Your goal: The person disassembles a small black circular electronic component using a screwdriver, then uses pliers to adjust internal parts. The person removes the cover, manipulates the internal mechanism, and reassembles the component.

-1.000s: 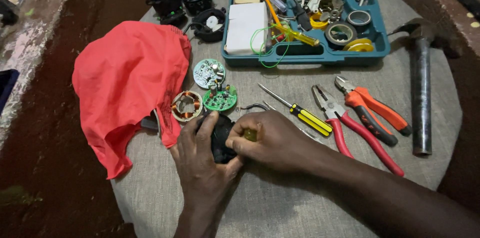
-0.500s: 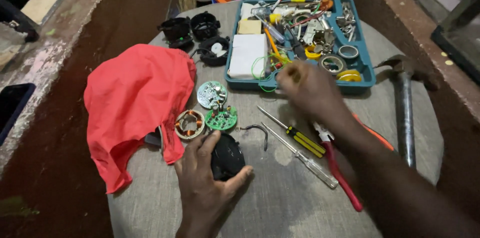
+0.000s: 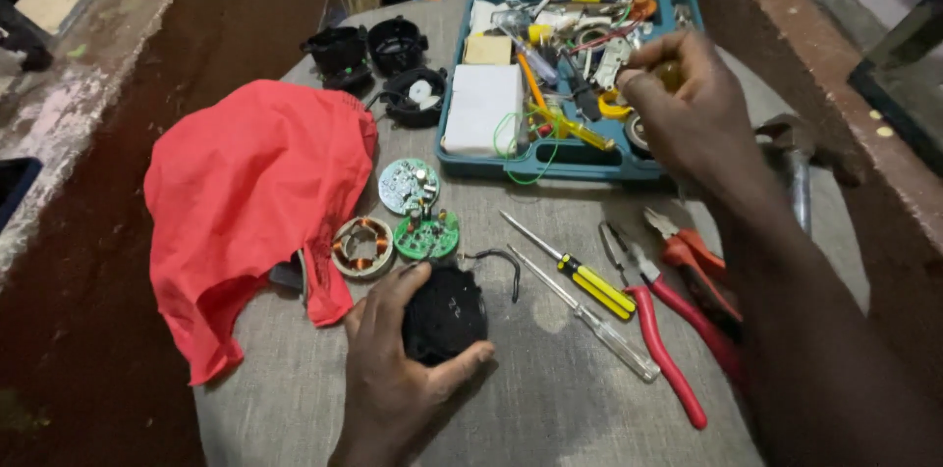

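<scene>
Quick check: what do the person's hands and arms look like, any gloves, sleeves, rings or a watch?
Both are bare. The left hand has no glove and no ring in view. The right hand is also ungloved, with the forearm bare: no sleeve, watch or band shows. Nails are short.

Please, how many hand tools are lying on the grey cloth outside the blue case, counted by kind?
Screwdrivers: 2, one with a yellow-and-black handle and one with a clear handle
Pliers: 2, one red and one orange-red
Hammer: 1, partly hidden behind the right arm
Total: 5
</scene>
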